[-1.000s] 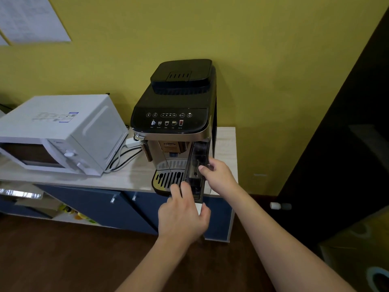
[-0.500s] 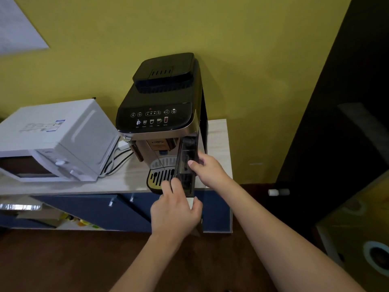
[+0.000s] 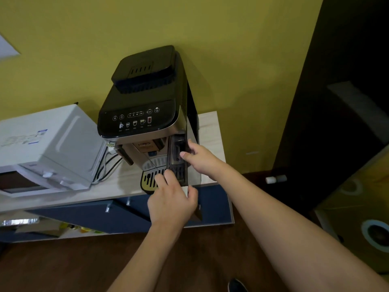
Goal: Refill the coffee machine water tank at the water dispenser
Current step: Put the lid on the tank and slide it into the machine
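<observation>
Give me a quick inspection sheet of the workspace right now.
Surface: light wood counter over blue cabinet doors.
Job's things: water tank at the right front of the coffee machine; no dispenser seen.
Clutter: white microwave.
Grippers: left hand grips the tank's bottom; right hand holds its upper side.
Cables: black and white cables between microwave and machine.
Surroundings: yellow wall, dark floor.

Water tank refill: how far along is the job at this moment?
Early stage. Done: both hands are on the dark translucent water tank at the front right of the black and silver coffee machine. In hand: the left hand grips its lower end and the right hand its upper side, with the tank partly out of its slot. Left: carrying, filling and refitting it; no water dispenser is in view.
</observation>
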The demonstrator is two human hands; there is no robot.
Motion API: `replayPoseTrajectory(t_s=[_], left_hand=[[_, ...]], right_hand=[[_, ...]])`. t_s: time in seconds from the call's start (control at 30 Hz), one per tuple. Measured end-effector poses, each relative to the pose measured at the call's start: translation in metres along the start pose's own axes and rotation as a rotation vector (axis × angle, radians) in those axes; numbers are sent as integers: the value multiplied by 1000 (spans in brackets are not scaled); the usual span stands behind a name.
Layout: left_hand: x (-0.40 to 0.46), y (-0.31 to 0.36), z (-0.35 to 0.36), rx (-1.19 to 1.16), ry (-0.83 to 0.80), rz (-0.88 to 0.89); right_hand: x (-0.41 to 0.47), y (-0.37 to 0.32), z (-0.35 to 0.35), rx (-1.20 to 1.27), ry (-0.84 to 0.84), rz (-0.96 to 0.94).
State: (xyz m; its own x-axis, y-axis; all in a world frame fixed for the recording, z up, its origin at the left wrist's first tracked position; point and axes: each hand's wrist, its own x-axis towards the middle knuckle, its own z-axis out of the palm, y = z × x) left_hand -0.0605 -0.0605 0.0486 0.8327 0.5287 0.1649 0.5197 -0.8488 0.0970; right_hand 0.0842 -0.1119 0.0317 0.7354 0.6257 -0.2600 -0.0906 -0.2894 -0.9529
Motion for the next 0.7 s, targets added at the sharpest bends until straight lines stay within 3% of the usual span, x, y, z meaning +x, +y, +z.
replayPoseTrajectory(t_s=[0.2,0.5,0.7], left_hand=[[25,5,2,4,-22,-15],[68,6,11,-55,7,-5],[74,3,18,-76,43,28]], right_hand=[[22,-2,-11,60,-47,29],[59,4,-20,403,10,70],[74,22,-22,479,7,11]])
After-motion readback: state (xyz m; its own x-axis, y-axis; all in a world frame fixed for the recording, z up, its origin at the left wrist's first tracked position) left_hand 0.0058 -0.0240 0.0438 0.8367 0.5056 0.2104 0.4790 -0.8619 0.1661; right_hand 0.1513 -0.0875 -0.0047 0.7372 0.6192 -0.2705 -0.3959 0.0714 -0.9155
